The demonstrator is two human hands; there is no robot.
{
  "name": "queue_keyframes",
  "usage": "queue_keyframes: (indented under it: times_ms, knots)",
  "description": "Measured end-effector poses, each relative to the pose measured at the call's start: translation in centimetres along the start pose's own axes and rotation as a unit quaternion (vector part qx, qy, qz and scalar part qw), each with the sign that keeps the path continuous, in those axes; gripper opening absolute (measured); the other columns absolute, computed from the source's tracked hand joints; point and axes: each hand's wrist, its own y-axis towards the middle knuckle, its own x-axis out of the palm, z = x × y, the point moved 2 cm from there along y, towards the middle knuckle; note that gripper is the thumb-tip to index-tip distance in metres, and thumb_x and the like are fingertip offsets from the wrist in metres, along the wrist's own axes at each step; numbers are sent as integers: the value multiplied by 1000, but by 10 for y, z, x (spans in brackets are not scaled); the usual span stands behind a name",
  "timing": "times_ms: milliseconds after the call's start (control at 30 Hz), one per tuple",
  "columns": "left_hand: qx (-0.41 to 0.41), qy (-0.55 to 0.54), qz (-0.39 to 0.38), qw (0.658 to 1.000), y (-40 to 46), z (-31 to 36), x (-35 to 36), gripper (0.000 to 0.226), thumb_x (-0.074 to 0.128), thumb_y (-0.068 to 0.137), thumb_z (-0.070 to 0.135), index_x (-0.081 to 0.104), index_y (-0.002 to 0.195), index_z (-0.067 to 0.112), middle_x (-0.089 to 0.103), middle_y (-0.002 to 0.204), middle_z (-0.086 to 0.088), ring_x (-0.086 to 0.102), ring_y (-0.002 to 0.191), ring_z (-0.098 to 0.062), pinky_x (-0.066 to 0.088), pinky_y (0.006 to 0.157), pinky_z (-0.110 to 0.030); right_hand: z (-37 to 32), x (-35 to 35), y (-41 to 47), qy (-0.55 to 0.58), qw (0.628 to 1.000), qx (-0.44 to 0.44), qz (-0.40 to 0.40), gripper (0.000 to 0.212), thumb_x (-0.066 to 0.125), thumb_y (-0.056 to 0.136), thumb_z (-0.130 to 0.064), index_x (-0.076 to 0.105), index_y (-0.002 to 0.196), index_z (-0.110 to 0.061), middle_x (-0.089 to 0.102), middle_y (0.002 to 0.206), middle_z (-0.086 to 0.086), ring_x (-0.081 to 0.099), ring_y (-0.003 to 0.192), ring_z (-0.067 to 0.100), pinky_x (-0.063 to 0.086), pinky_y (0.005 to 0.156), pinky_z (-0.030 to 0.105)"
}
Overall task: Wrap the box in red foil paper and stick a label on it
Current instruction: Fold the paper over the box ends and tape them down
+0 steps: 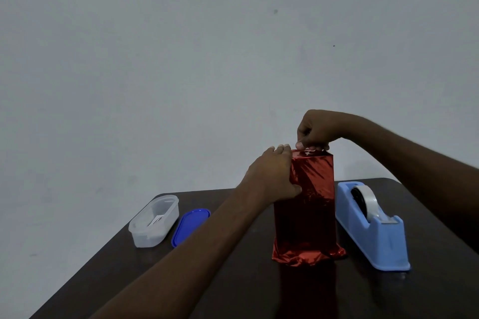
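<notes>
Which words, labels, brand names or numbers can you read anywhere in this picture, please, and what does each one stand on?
None can be read.
Red foil box: plain foil, no label visible on it.
Tape dispenser: plain blue, no brand visible.
Clear tub: holds a white item with a dark mark, too small and blurred to read.
Blue lid: no text visible.
</notes>
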Motion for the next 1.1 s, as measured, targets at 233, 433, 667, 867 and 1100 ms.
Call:
queue_keyframes:
  times_ms: [233, 433, 667, 867, 1100]
  knots:
    - [1, 2, -1, 1000, 1, 0, 0, 94, 71, 80, 40, 22, 153, 6, 31, 158, -8, 26, 145, -24, 31, 113, -36, -6, 2, 3, -77, 996, 30, 13, 18, 75, 87, -19, 71, 81, -3, 68, 64, 5, 57, 37, 6, 47, 47, 20]
    - [-5, -10, -4, 1000, 3, 0, 1, 100, 73, 77, 49, 23, 153, 9, 28, 159, -6, 23, 147, -23, 30, 116, -39, 12, 3, -5, -81, 990, 113, 25, 56, 73, 82, -52, 68, 101, 0, 72, 90, 14, 64, 66, 19, 49, 53, 24]
    - [-6, -15, 2, 1000, 4, -3, 3, 104, 74, 73, 57, 26, 152, 10, 32, 157, -7, 28, 144, -24, 33, 115, -41, 25, 18, -20, 176, 972, 147, 43, 37, 62, 95, -39, 70, 105, -4, 65, 108, 15, 65, 93, 28, 60, 76, 44]
    - [-7, -32, 5, 999, 2, -3, 3, 102, 74, 72, 59, 30, 151, 14, 38, 153, -6, 32, 141, -24, 34, 112, -39, 13, 44, -18, 237, 951, 193, 51, 42, 63, 93, -44, 60, 106, -4, 66, 99, 18, 67, 83, 32, 57, 67, 40]
    - [-12, -29, -7, 999, 4, -5, 5, 105, 74, 72, 59, 27, 152, 11, 32, 157, -7, 26, 146, -25, 31, 115, -42, 15, 47, -17, 285, 934, 206, 62, 38, 58, 98, -38, 58, 104, 0, 65, 98, 22, 65, 75, 32, 55, 61, 38]
